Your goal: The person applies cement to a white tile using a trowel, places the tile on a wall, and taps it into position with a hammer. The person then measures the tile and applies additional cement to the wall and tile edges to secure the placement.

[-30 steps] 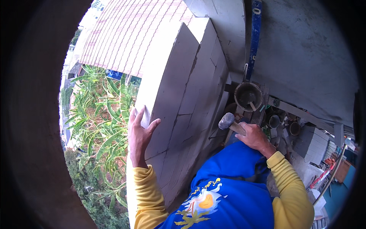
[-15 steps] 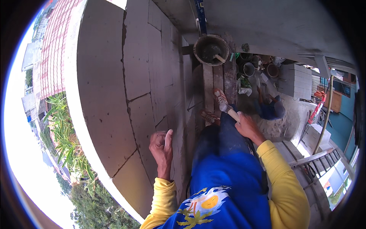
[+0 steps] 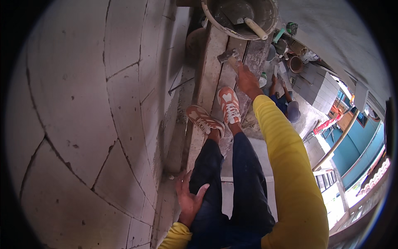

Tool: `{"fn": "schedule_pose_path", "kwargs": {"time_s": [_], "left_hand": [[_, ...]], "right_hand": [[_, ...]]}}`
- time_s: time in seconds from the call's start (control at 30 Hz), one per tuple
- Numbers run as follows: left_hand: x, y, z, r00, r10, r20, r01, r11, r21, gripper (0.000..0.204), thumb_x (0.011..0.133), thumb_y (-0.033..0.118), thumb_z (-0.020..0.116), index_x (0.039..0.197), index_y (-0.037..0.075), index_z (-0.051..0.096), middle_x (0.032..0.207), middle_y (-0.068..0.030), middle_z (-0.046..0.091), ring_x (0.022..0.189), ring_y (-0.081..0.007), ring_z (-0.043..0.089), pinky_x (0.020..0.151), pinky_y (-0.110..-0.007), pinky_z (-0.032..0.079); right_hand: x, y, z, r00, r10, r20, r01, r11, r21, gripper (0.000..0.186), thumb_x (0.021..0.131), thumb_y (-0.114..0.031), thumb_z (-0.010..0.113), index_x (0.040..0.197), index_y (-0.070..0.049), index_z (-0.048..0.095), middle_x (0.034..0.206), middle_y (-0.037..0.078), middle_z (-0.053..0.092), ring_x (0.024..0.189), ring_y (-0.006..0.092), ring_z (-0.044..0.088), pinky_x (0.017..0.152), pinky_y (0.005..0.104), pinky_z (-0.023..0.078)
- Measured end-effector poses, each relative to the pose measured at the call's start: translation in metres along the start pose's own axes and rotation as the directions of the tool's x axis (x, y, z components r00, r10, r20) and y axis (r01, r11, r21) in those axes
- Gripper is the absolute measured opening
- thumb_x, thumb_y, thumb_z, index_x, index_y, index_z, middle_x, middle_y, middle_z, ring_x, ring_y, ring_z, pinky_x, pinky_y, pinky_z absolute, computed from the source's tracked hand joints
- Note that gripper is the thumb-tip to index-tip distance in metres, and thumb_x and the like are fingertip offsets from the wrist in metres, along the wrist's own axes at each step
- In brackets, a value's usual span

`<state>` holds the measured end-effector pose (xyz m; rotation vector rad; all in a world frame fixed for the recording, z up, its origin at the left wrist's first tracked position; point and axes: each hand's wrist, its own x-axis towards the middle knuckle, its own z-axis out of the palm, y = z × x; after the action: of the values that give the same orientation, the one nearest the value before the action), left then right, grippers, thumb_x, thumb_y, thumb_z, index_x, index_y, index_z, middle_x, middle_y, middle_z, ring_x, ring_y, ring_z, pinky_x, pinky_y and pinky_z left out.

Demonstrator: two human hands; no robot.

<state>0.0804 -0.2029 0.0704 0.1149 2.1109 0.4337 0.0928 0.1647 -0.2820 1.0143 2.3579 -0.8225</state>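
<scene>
My right hand [image 3: 248, 81] is closed around the wooden handle of a hammer [image 3: 228, 55], whose head is over a board of the wooden planks [image 3: 207, 70] just below a mortar bucket [image 3: 207, 12]. A wooden-handled tool [image 3: 255, 28] rests in that bucket. My left hand [image 3: 190, 198] lies with fingers apart against my dark-trousered left leg, beside the pale block wall [image 3: 78, 103]. My orange-and-white shoes [image 3: 229, 103] stand on the planks, between my two hands.
A co-worker [image 3: 290, 108] is low down to the right, near blocks [image 3: 323, 91] and assorted buckets [image 3: 296, 64]. A metal rod [image 3: 178, 85] juts from beside the wall. A pole [image 3: 336, 141] and a ladder [image 3: 323, 178] are at the right.
The view has swung down from the wall top and outdoor greenery to the planks. The hammer moved forward toward the bucket; my left hand left the wall for my leg.
</scene>
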Motion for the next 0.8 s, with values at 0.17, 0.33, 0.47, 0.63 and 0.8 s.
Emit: {"fn": "schedule_pose_path", "kwargs": {"time_s": [0.17,0.33,0.47,0.63,0.8], "left_hand": [[0.013,0.014,0.003,0.998,0.053,-0.019,-0.052,0.998,0.041,0.071,0.086,0.024,0.090,0.145,0.003,0.057,0.149,-0.0244,0.051,0.138,-0.0448,0.049,0.116,-0.052,0.042],[0.014,0.026,0.014,0.998,0.008,-0.068,-0.004,0.999,0.048,0.067,0.085,0.022,0.091,0.141,0.004,0.060,0.147,-0.0225,0.050,0.137,-0.0411,0.050,0.114,-0.050,0.044],[0.017,0.034,0.015,0.998,0.032,-0.061,-0.028,0.998,0.057,0.065,0.085,0.022,0.090,0.141,0.004,0.060,0.148,-0.0220,0.050,0.138,-0.0411,0.050,0.115,-0.049,0.044],[0.028,0.037,0.010,0.997,0.062,-0.055,-0.058,0.996,0.074,0.064,0.086,0.024,0.089,0.140,0.003,0.061,0.148,-0.0212,0.052,0.137,-0.0416,0.050,0.114,-0.050,0.043],[0.030,0.043,0.011,0.992,0.095,-0.082,-0.085,0.990,0.113,0.055,0.092,0.023,0.084,0.138,0.003,0.062,0.145,-0.0222,0.055,0.134,-0.0423,0.052,0.113,-0.049,0.044]], "right_hand": [[0.023,0.026,0.029,0.971,-0.200,-0.132,0.173,0.966,-0.193,0.038,0.093,-0.013,0.067,0.130,-0.003,0.063,0.113,0.024,0.065,0.102,0.0443,0.065,0.087,0.0534,0.053],[0.018,-0.058,-0.074,0.759,-0.361,-0.542,0.309,0.932,-0.188,0.022,0.093,-0.019,0.070,0.109,-0.005,0.077,0.106,0.015,0.070,0.107,0.0370,0.063,0.092,0.0471,0.049],[0.104,-0.039,-0.150,0.879,-0.145,-0.454,-0.083,0.891,-0.446,0.024,0.093,-0.022,0.070,0.110,-0.008,0.080,0.110,0.011,0.075,0.112,0.0361,0.064,0.097,0.0477,0.044],[0.150,-0.030,-0.158,0.994,-0.024,-0.103,-0.039,0.823,-0.567,0.023,0.094,-0.018,0.065,0.109,-0.013,0.082,0.112,0.012,0.079,0.115,0.0346,0.064,0.095,0.0473,0.043],[0.105,-0.049,-0.165,0.954,-0.122,-0.274,0.007,0.923,-0.384,0.021,0.099,-0.022,0.063,0.104,-0.011,0.080,0.105,0.013,0.078,0.110,0.0323,0.065,0.093,0.0480,0.044]]}}
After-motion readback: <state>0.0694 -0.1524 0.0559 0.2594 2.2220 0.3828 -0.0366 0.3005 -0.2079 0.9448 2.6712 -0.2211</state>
